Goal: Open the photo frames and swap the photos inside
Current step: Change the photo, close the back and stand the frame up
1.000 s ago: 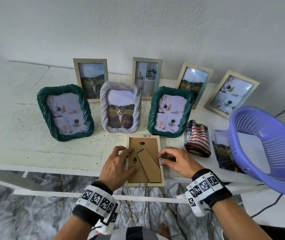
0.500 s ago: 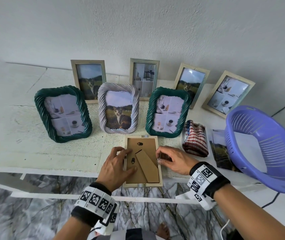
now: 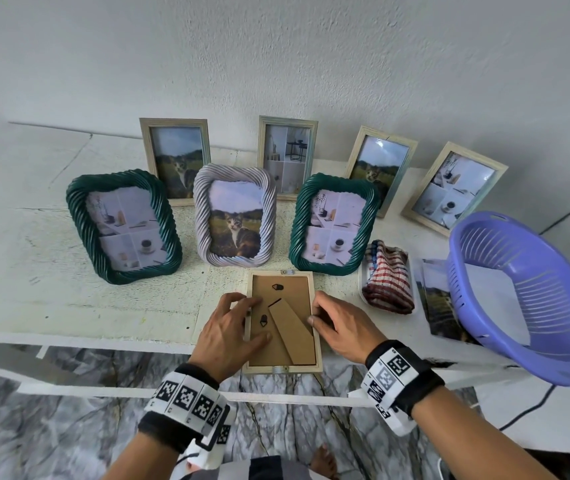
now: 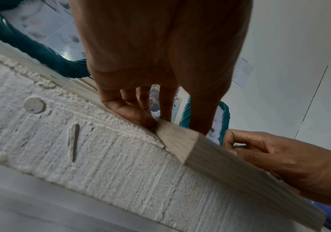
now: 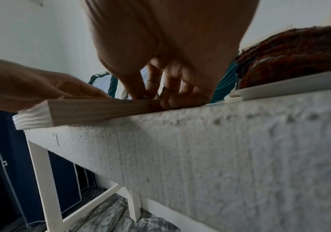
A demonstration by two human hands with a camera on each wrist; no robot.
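Soft even daylight; wide-angle edge bending; wrist views dim, blurred.

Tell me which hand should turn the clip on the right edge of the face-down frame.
Right. The right hand already has its fingertips curled at the right edge of the face-down frame, where that clip sits. The left hand lies spread on the backing board, better placed to steady it.

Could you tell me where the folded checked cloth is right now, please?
In the head view the checked cloth lies on a small white tray right of the face-down frame, between the right-hand green frame and the purple basket.
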